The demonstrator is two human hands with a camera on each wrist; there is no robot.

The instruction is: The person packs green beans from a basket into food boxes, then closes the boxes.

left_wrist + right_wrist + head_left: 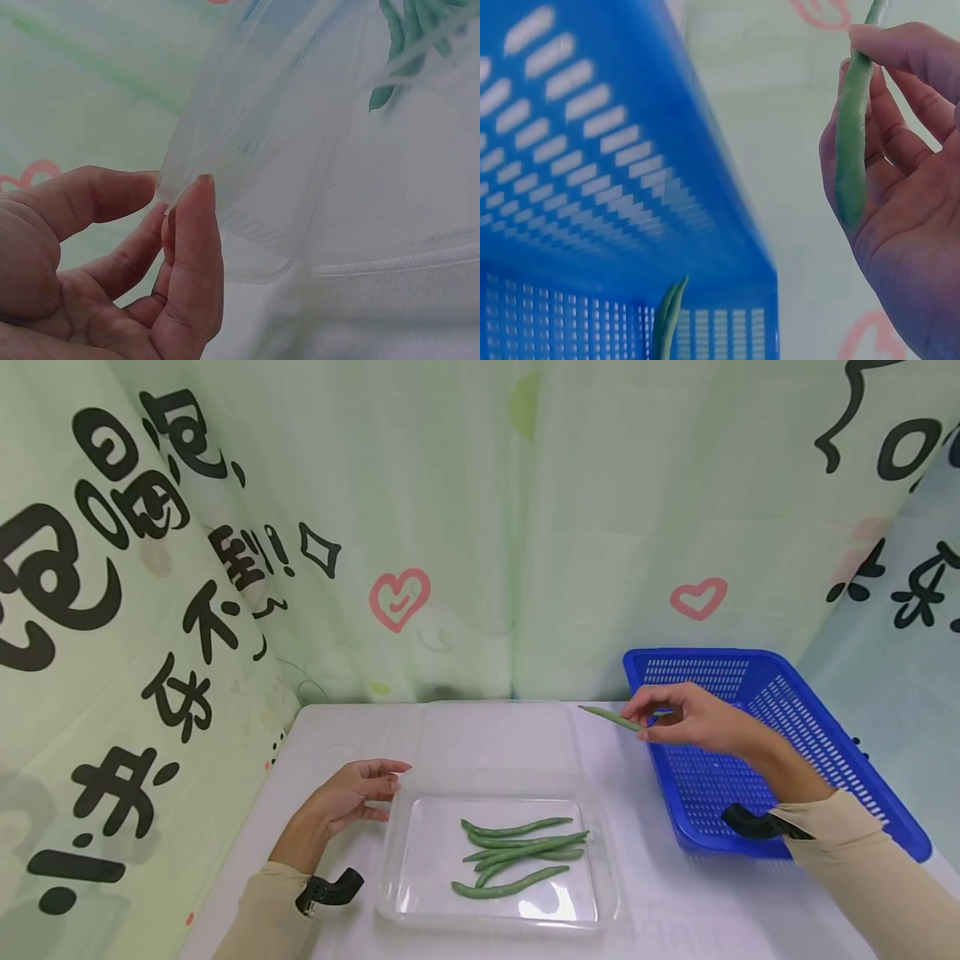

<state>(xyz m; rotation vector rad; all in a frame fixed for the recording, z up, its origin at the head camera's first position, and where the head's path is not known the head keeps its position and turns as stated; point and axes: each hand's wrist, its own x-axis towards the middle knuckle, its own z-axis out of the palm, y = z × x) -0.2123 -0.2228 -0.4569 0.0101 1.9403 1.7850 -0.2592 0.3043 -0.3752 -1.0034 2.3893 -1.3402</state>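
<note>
My left hand (352, 797) pinches the rim of a clear plastic box (395, 868) at its back left corner; in the left wrist view, thumb and fingertips meet at the box's thin edge (187, 161). Several green beans (517, 887) lie crosswise inside the box. At the front left corner of a blue basket's far end, my right hand (697, 718) holds up one green bean (851, 142) between thumb and fingers. Its tip points left in the head view. Green bean tips (669, 319) also show inside the basket in the right wrist view.
The blue perforated basket (832, 714) stands on the right of the white table (337, 735), partly under my right forearm. A clear lid-like panel (495, 735) extends behind the box. Printed curtains (525, 543) enclose the back and sides.
</note>
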